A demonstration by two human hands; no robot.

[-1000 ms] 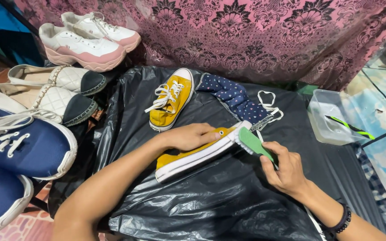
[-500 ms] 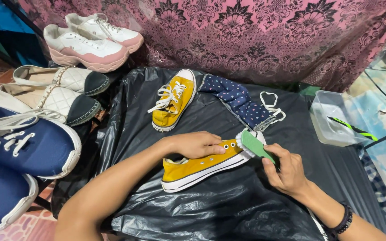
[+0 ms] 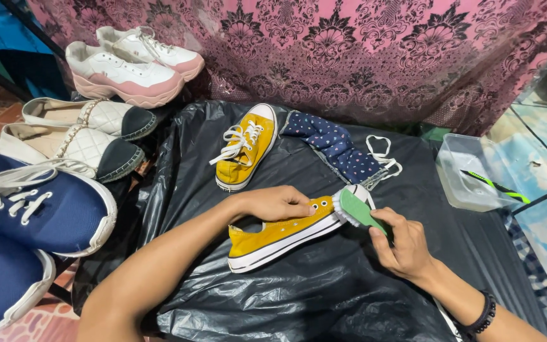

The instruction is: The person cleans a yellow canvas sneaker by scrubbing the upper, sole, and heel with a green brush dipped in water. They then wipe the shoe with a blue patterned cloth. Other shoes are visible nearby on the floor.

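A yellow low-top sneaker (image 3: 273, 235) with a white sole lies on its side on a black plastic sheet (image 3: 324, 297). My left hand (image 3: 276, 202) presses down on its upper and holds it steady. My right hand (image 3: 403, 244) grips a green scrub brush (image 3: 359, 210), whose white bristles touch the shoe's white toe end. The matching yellow sneaker (image 3: 246, 147) with white laces stands upright farther back on the sheet.
A dark blue dotted shoe (image 3: 340, 147) with a loose white lace lies behind the brush. A clear plastic tub (image 3: 470, 177) holding a green-handled tool sits at the right. Navy sneakers (image 3: 33, 212), quilted cream flats (image 3: 74, 136) and white-pink sneakers (image 3: 134, 63) line the left. A pink patterned cloth hangs behind.
The brush stays against the toe of the yellow sneaker with only small shifts. The view has drifted slightly, so the shoe sits a little lower and more to the right.
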